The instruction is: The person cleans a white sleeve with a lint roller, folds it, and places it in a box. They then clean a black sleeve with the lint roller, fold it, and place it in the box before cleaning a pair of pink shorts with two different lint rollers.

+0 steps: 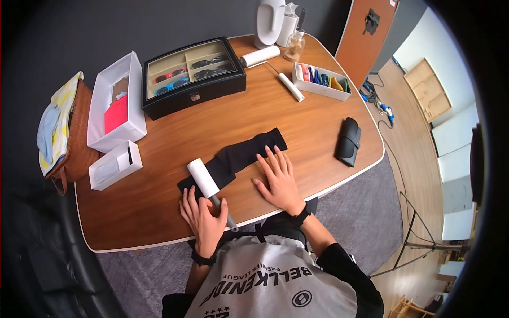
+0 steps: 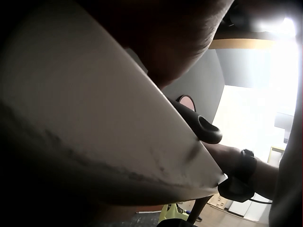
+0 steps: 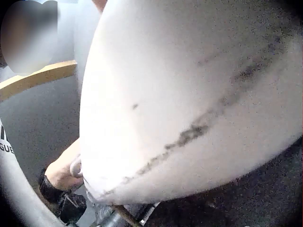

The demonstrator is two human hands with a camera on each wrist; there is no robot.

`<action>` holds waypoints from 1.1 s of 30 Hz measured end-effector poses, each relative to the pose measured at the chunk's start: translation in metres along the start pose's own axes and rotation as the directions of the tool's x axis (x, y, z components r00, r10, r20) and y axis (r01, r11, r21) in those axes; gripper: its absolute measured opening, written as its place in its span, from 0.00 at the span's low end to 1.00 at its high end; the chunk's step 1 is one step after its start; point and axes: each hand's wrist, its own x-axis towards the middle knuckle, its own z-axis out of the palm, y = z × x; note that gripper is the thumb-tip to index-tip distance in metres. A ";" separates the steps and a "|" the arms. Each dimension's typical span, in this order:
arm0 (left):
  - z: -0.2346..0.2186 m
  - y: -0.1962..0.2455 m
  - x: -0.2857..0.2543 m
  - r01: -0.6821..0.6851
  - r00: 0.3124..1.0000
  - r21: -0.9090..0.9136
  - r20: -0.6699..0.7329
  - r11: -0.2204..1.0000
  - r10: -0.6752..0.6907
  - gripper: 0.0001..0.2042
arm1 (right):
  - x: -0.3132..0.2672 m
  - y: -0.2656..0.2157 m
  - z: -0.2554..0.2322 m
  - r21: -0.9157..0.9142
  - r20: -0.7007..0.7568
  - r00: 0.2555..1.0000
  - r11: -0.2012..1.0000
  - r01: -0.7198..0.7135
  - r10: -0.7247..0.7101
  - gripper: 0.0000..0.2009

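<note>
A black cloth (image 1: 241, 156) lies stretched out on the wooden table, with a fold near its middle. Across its left end sits a white lint roller (image 1: 203, 178), its grey handle pointing toward the person. My left hand (image 1: 205, 222) rests at that end, fingers on the cloth's edge and thumb over the handle. The handle's holed tip (image 2: 208, 130) shows in the left wrist view. With fingers spread, my right hand (image 1: 281, 183) lies on the table, its longer fingertips touching the cloth's right part.
Behind stand a glasses case (image 1: 193, 77), white boxes (image 1: 116, 103) and a woven basket (image 1: 82, 135). Two more rollers (image 1: 261, 55) (image 1: 290, 86) lie near a tray of rolled colourful items (image 1: 322, 82). A black pouch (image 1: 348, 142) is at right, near the table's edge (image 1: 344, 183).
</note>
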 end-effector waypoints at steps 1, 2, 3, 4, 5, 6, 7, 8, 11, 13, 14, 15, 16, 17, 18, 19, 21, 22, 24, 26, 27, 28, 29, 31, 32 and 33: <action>0.002 0.001 0.001 0.007 1.000 0.017 0.002 1.000 -0.007 0.15 | 0.000 0.001 0.003 -0.022 0.017 1.000 1.000 0.011 -0.010 0.32; 0.003 -0.001 0.003 -0.003 1.000 0.011 0.007 1.000 0.003 0.15 | 0.000 0.003 0.005 -0.047 0.034 0.999 0.999 0.021 -0.019 0.32; 0.003 -0.006 0.004 -0.014 1.000 0.049 0.020 0.999 0.013 0.14 | -0.001 0.004 0.006 -0.055 0.023 1.000 0.998 0.015 -0.014 0.31; 0.003 -0.012 0.006 -0.027 0.999 0.084 0.032 0.996 0.025 0.13 | -0.002 0.005 0.007 -0.071 0.016 1.000 0.998 0.003 -0.002 0.31; 0.001 -0.017 0.008 -0.040 0.999 0.078 0.033 0.996 0.037 0.12 | -0.003 0.006 0.008 -0.060 0.007 1.000 0.998 -0.016 0.016 0.30; 0.002 -0.026 0.008 -0.050 0.998 0.077 0.032 0.996 0.048 0.13 | -0.004 0.008 0.007 -0.050 -0.002 0.999 0.998 -0.035 0.035 0.30; 0.001 -0.034 0.009 -0.049 0.998 0.066 0.034 0.997 0.047 0.13 | -0.006 0.008 0.004 -0.064 -0.017 0.998 0.996 -0.061 0.060 0.28; 0.000 -0.042 0.009 -0.045 0.998 0.057 0.037 0.997 0.043 0.13 | -0.008 0.011 0.002 -0.078 -0.023 0.997 0.994 -0.074 0.073 0.28; -0.007 -0.057 0.009 -0.031 0.995 -0.018 0.095 0.999 0.033 0.14 | -0.016 0.019 -0.001 -0.095 -0.040 0.993 0.988 -0.118 0.114 0.28; -0.007 -0.055 0.009 -0.030 0.994 -0.033 0.100 0.999 0.034 0.14 | -0.017 0.019 -0.003 -0.093 -0.040 0.992 0.988 -0.127 0.123 0.27; -0.008 -0.055 0.010 -0.025 0.995 -0.044 0.098 0.999 0.029 0.14 | -0.017 0.018 -0.004 -0.085 -0.040 0.991 0.988 -0.128 0.125 0.27; -0.010 -0.054 0.011 -0.027 0.993 -0.031 0.118 0.999 0.031 0.14 | -0.017 0.017 -0.003 -0.085 -0.042 0.991 0.988 -0.131 0.128 0.27; -0.012 -0.052 0.011 -0.032 0.992 -0.032 0.119 0.999 0.036 0.14 | -0.017 0.017 -0.003 -0.089 -0.040 0.991 0.988 -0.129 0.126 0.27; -0.014 -0.048 0.011 -0.031 0.994 -0.012 0.108 0.999 0.032 0.13 | -0.017 0.017 -0.003 -0.095 -0.040 0.991 0.987 -0.128 0.125 0.26; -0.018 -0.041 0.011 -0.030 0.995 0.006 0.097 1.000 0.030 0.12 | -0.017 0.017 -0.003 -0.099 -0.043 0.991 0.986 -0.134 0.130 0.26; -0.020 -0.033 0.013 -0.036 0.994 0.003 0.100 0.999 0.036 0.12 | -0.018 0.017 -0.002 -0.097 -0.043 0.991 0.987 -0.128 0.124 0.26; -0.023 -0.017 0.015 -0.061 0.998 0.002 -0.003 0.998 0.061 0.13 | -0.018 0.018 0.000 -0.100 -0.046 0.993 0.988 -0.117 0.113 0.25; -0.022 -0.010 0.016 -0.063 0.998 -0.001 -0.002 0.998 0.063 0.13 | -0.018 0.018 0.000 -0.102 -0.046 0.992 0.988 -0.120 0.115 0.25; -0.019 0.002 0.018 0.136 0.977 -0.179 0.185 0.974 -0.103 0.13 | -0.018 0.018 0.000 -0.098 -0.050 0.993 0.989 -0.114 0.109 0.25; -0.012 0.020 0.021 0.015 0.989 -0.092 0.147 0.996 -0.002 0.14 | -0.018 0.018 0.001 -0.096 -0.051 0.993 0.989 -0.112 0.108 0.25; -0.008 0.026 0.023 -0.027 0.988 -0.083 0.147 0.996 0.039 0.13 | -0.018 0.019 0.001 -0.095 -0.052 0.993 0.989 -0.113 0.109 0.24; -0.005 0.032 0.025 -0.069 0.986 -0.075 0.148 0.995 0.080 0.13 | -0.018 0.018 0.000 -0.094 -0.053 0.993 0.989 -0.114 0.110 0.24; 0.000 0.035 0.025 -0.079 0.982 -0.062 0.168 0.995 0.088 0.12 | -0.017 0.018 0.000 -0.095 -0.051 0.993 0.989 -0.114 0.110 0.24; 0.006 0.044 0.026 -0.086 0.980 -0.040 0.177 0.996 0.091 0.12 | -0.018 0.018 0.000 -0.097 -0.048 0.993 0.989 -0.116 0.112 0.24; 0.008 0.045 0.026 -0.091 0.978 -0.016 0.184 0.996 0.093 0.12 | -0.018 0.019 0.001 -0.096 -0.050 0.993 0.989 -0.116 0.111 0.24; 0.014 0.042 0.025 -0.086 0.980 0.010 0.178 0.996 0.083 0.12 | -0.018 0.019 0.001 -0.095 -0.052 0.993 0.989 -0.114 0.110 0.24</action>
